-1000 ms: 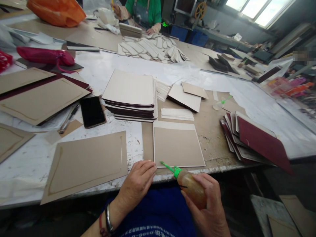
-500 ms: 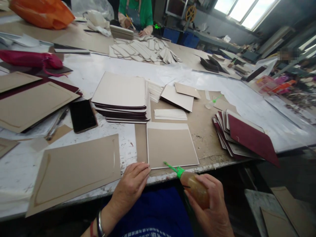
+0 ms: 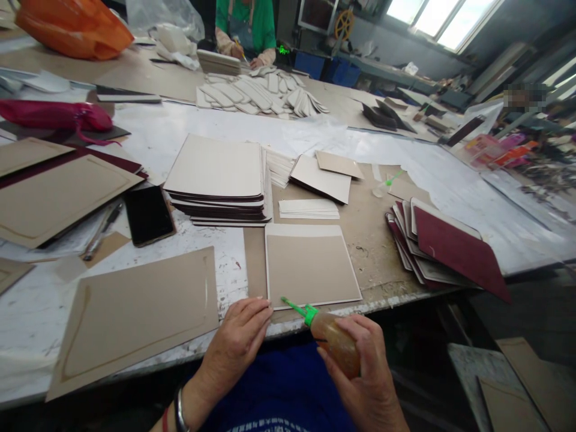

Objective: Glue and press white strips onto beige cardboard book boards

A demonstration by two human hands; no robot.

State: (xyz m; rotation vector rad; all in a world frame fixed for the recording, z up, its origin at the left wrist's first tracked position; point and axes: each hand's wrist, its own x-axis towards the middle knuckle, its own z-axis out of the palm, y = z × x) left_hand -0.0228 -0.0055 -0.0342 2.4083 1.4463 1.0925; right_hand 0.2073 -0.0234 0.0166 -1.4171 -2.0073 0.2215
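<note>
My right hand [image 3: 366, 366] is wrapped round a glue bottle [image 3: 335, 340] of brownish liquid with a green nozzle. The nozzle tip is at the near edge of a beige panel [image 3: 310, 267] with a pale border, close to its near left corner. Beside that corner my left hand [image 3: 238, 336] lies with fingers stretched out on the table edge; whether it touches the panel I cannot tell. To its left lies a larger beige sheet [image 3: 144, 312] with a line of glue along its edges.
Behind the panel stand a stack of pale boards [image 3: 216, 171] and white strips [image 3: 309, 209]. Maroon-covered pieces [image 3: 454, 240] overhang the table's right edge. A phone [image 3: 148, 213] and a pen [image 3: 103, 231] lie left. Across the table a person in green [image 3: 247, 36] works.
My right hand has moved left with the glue bottle, bringing the nozzle tip along the panel's near edge toward its left corner. My left hand has stayed in place.
</note>
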